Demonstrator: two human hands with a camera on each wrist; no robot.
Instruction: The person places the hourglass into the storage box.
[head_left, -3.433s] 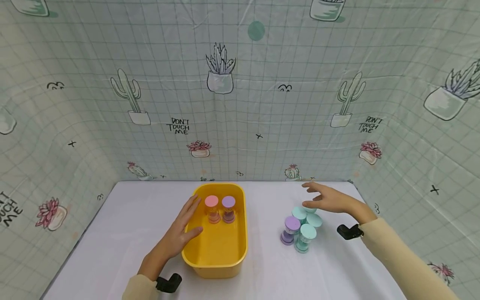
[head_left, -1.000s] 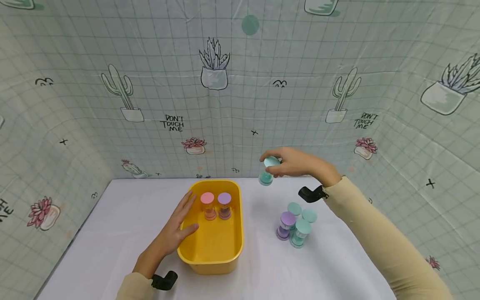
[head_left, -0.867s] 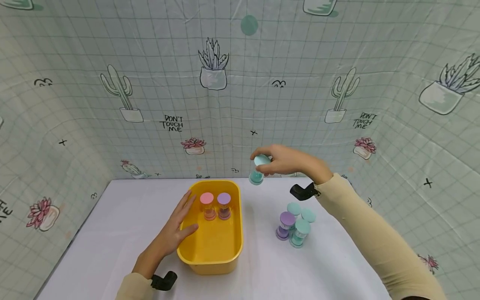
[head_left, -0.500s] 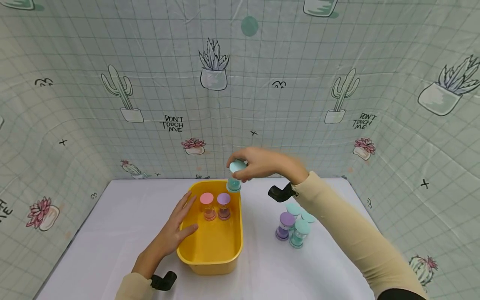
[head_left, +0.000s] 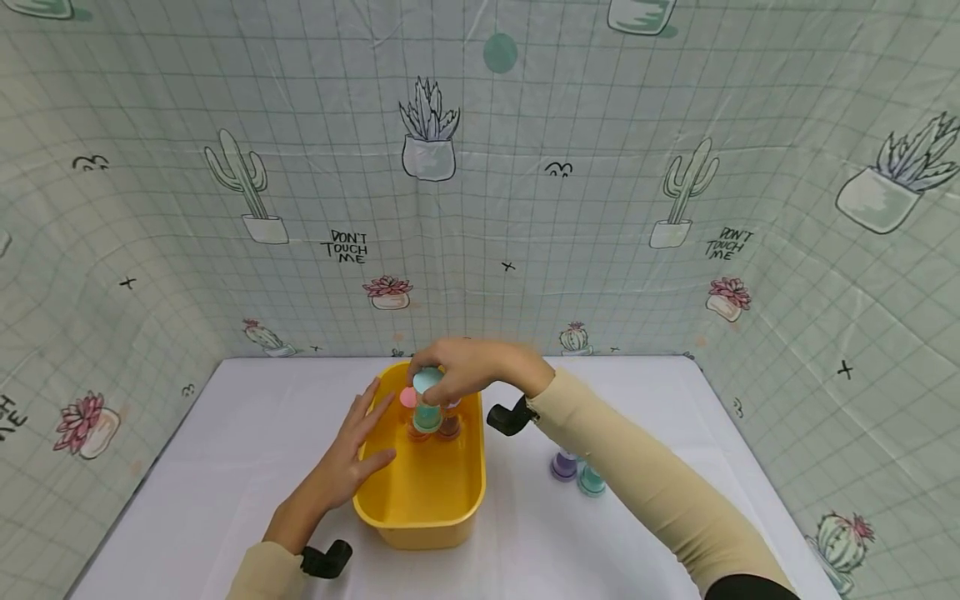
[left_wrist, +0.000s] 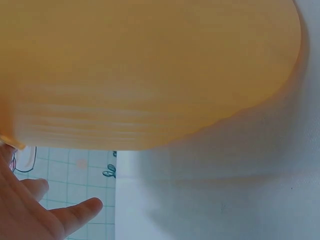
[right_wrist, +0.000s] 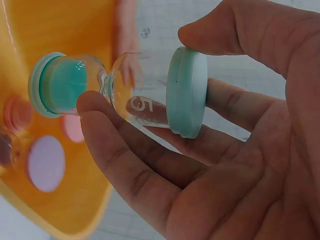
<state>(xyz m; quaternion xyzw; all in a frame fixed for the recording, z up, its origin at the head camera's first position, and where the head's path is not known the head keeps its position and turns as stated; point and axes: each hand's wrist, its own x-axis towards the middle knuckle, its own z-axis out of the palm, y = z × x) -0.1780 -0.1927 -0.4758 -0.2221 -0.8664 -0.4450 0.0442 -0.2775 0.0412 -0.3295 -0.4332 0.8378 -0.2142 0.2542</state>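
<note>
My right hand (head_left: 474, 367) pinches a teal sand timer (right_wrist: 142, 90) by its cap and glass, above the back of the yellow tub (head_left: 431, 537). A "5" is printed on its clear bulb, and teal sand fills the end away from my palm. In the tub stand a pink-capped sand timer (head_left: 408, 397) and a purple one (right_wrist: 46, 163), partly covered by the held timer and hand in the head view. My left hand (head_left: 347, 458) lies along the tub's left rim with fingers spread; its wrist view shows the tub's outer wall (left_wrist: 150, 65) close up.
Right of the tub, a purple sand timer (head_left: 564, 467) and a teal sand timer (head_left: 592, 481) stand on the white table (head_left: 517, 533), their tops hidden by my right sleeve (head_left: 637, 475). A printed grid cloth (head_left: 510, 217) hangs behind and along both sides.
My right hand has taken a teal sand timer from the group on the right and carried it left, then down over the tub. My left hand stays at the rim.
</note>
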